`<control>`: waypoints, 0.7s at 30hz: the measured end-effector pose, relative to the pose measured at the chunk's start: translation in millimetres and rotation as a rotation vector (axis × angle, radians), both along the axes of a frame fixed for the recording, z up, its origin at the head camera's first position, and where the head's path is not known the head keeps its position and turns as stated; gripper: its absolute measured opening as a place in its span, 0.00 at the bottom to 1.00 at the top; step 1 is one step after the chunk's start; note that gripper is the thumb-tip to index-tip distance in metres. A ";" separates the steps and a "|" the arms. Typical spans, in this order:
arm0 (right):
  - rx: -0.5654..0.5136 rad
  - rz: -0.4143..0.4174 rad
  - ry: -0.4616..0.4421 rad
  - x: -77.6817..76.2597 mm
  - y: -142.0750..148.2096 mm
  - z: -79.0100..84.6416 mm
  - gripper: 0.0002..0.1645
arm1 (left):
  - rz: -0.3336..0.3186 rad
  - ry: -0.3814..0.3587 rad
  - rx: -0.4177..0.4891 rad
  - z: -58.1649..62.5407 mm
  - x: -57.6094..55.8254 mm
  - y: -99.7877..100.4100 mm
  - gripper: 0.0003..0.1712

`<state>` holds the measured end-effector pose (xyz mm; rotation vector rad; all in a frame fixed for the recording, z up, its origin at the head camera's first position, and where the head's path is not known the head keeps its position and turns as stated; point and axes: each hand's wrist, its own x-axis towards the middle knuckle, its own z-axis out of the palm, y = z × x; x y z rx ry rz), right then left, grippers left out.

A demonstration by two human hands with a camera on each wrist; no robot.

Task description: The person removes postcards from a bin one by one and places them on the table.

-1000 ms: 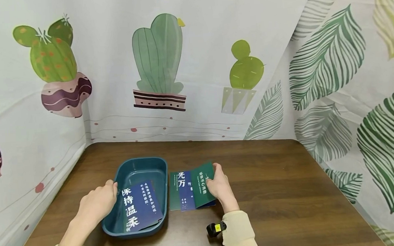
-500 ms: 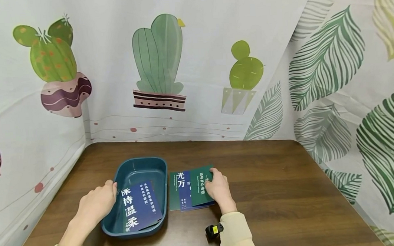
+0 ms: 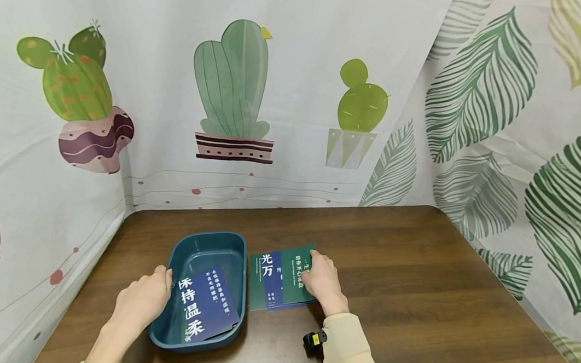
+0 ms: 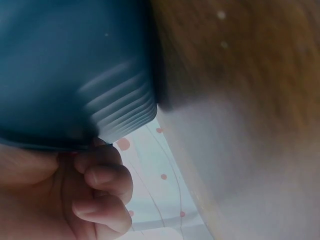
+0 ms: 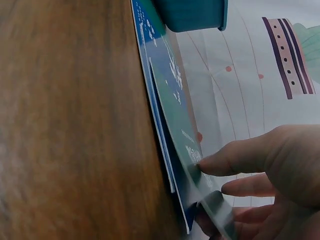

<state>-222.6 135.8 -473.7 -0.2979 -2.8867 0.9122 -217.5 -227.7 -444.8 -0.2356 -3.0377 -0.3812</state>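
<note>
At least three cards lie outside the blue tray (image 3: 219, 234) and at least one lies within it, so the work looks part-way along, with the share outside yet to be dealt with. Inside the tray, a blue card with white lettering (image 3: 213, 305) rests aslant toward the near end; a greenish strip and other edges show from under it, so there is probably more than one card there, though the overlap keeps me from counting them. That portion appears to be done. On the desk (image 3: 398, 258), just to the right of the tray, the others overlap in a fan: a green card at the left (image 3: 257, 290), a blue card in the middle (image 3: 273, 284), and the right-hand green card (image 3: 294, 277) on top. The right grip (image 3: 323, 281) pinches this last one by its right edge, the thumb over its face and fingers below; the right wrist view shows the held end slightly apart from the blue layer beneath, while the other end lies close against it. A further dark blue edge shows under there, possibly another card. The left grip (image 3: 144, 299) is curled round the left rim of the tray, seemingly to steady it. As I judge it, the right-hand green card is the one being dealt with now: it is grasped but not lifted clear of the fan, and the cards under it are not yet handled separately.
</note>
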 end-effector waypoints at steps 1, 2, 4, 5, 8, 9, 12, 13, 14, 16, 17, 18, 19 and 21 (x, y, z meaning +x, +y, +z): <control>0.004 0.002 0.000 0.4 -0.3 0.6 0.33 | 0.001 0.000 0.001 0.0 0.0 -0.2 0.18; 0.010 0.002 0.000 1.0 -0.5 1.0 0.33 | 0.001 0.000 0.001 0.0 0.0 -0.3 0.18; 0.018 0.002 -0.003 1.6 -0.7 1.7 0.34 | 0.000 -0.002 0.001 -0.1 -0.1 -0.6 0.18; 0.025 0.001 -0.008 1.9 -0.8 1.8 0.34 | 0.000 -0.002 0.002 -0.3 -0.2 -0.8 0.18; 0.041 -0.001 -0.027 2.4 -1.1 1.3 0.36 | 0.002 -0.005 0.002 -1.3 -0.7 -1.4 0.18; 0.045 -0.003 -0.032 2.4 -1.1 1.2 0.36 | 0.003 -0.007 0.003 -1.7 -0.9 -1.6 0.18; 0.057 -0.011 -0.038 2.4 -1.0 0.0 0.37 | 0.004 -0.010 0.002 -2.8 -1.4 -2.1 0.18; 0.059 -0.014 -0.037 2.4 -0.8 -0.6 0.38 | 0.004 -0.011 0.003 -3.0 -1.6 -2.2 0.19; 0.059 -0.017 -0.035 2.3 -0.5 -1.1 0.39 | 0.004 -0.013 0.002 -3.2 -1.8 -2.2 0.19; 0.052 -0.020 -0.025 2.0 0.1 -2.2 0.41 | 0.005 -0.014 0.001 -3.4 -2.0 -2.2 0.19; 0.047 -0.021 -0.020 1.9 0.4 -2.5 0.42 | 0.005 -0.015 0.000 -3.4 -2.1 -2.2 0.19; 0.042 -0.021 -0.016 1.9 0.5 -2.4 0.43 | 0.005 -0.015 -0.001 -3.4 -2.2 -2.1 0.19; 0.045 -0.024 -0.021 2.1 0.6 -2.3 0.45 | 0.006 -0.016 -0.002 -3.3 -2.3 -2.0 0.19; 0.044 -0.030 -0.023 2.5 0.6 -1.3 0.46 | 0.007 -0.018 -0.003 -3.0 -2.2 -1.8 0.19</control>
